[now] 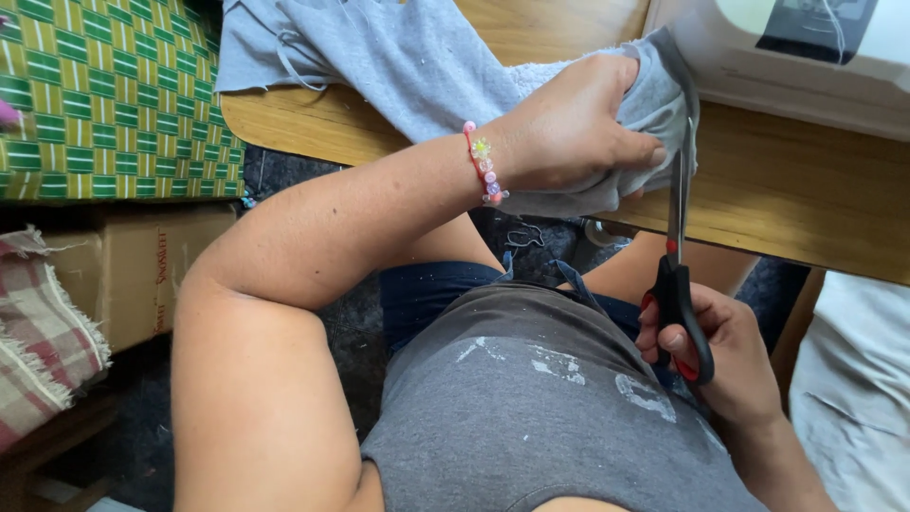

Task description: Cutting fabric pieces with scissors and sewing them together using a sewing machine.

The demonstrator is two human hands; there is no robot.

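Grey fabric (654,100) was bunched in the left hand (569,128) at the upper middle of the frame, the grip closed tight around a folded wad of it just above the near edge of the wooden table (787,199). More of the same grey cloth trailed away across the table toward the upper left. A beaded bracelet (485,163) with a red cord circled the left wrist.

The right hand (725,356), at the lower right, held a pair of scissors (678,256) with black handles lined in red, its fingers through the loops and its grip closed on them. The blades pointed straight up and met the lower edge of the held fabric, right beside the left thumb; how far apart the blades stood could not be told.

A white sewing machine (796,57) sat on the table in the upper right corner. A green and yellow patterned cloth (104,95) filled the upper left, with a cardboard box (133,275) below it and a red checked cloth (43,341) at the left edge.
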